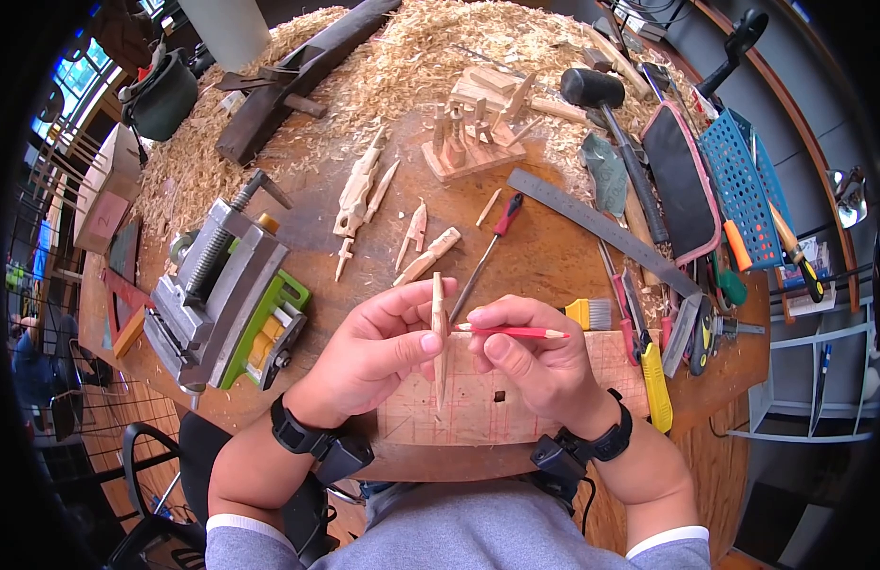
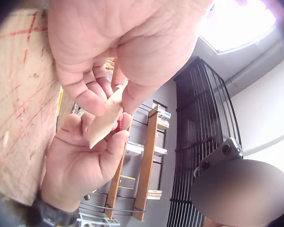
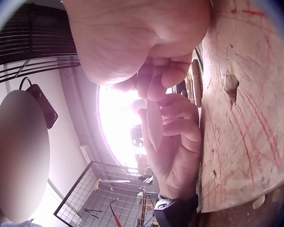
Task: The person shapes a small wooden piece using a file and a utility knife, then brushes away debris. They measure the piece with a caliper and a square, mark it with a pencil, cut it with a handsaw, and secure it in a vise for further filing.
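A slim carved wooden piece, pointed at its lower end, is pinched upright between thumb and fingers of the left hand. The right hand grips a red pencil lying sideways, one end close to the wood's edge. In the left wrist view the pale piece hangs from the left hand, with the right hand behind it. The right wrist view shows the piece against the left hand, below the right hand; the pencil cannot be made out there.
Below the hands lies a wooden board with red lines. A vise stands left. Carved pieces, a screwdriver, a steel ruler, a brush and a yellow cutter lie around; shavings cover the back.
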Motion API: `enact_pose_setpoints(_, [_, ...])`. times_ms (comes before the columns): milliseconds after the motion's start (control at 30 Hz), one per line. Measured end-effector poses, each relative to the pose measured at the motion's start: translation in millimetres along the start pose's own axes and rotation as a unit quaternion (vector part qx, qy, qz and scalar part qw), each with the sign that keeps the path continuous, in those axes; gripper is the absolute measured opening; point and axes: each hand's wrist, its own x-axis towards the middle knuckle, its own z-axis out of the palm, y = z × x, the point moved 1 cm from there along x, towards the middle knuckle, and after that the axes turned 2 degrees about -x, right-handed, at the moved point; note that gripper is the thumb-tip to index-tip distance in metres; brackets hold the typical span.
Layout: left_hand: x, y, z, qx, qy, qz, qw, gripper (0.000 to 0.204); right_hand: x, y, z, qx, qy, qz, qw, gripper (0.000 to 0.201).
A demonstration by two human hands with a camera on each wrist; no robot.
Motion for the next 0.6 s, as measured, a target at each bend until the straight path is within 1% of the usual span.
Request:
enact_pose_setpoints(233, [-0.3,-1.6,-0.7,0.017,-0.011,-0.01,1.0,0.053,-1.0,-0.3,-0.3,0.025,-0.01,-0.002,1.0,0.022])
enact_pose_setpoints(367, [-1.0,-0.8,0.4,0.026,-0.018,-0.008,0.999,0.053,-0.4,-1.2,1.5,0.019,-0.005,0.006,1.0,0.023])
enact_pose_setpoints(467, [-2.0,-2.1,-5.8,0.026,-0.028,-0.016,0.999,0.053,-0.2,-1.2,3.1,0.009,0.004,0.003,1.0,0.02])
enact_pose_setpoints(500, [-1.9,-2.9,-4.7,0.027,-0.03,-0.016,0.999,0.053,-1.1,1.3,2.1,0.036,-0.001,0.007,0.999,0.016])
enact_pose_setpoints(533, [-1.8,-3.5,-2.7,0.012,-0.019,-0.005,1.0,0.049,-1.5,2.9,0.9,0.063,-0.006,0.01,0.998,0.014])
enact_pose_setpoints(600, [-0.7,-2.3,-1.8,-0.002,-0.011,0.006,1.0,0.045,1.2,5.4,2.5,0.052,0.01,-0.009,0.999,0.011])
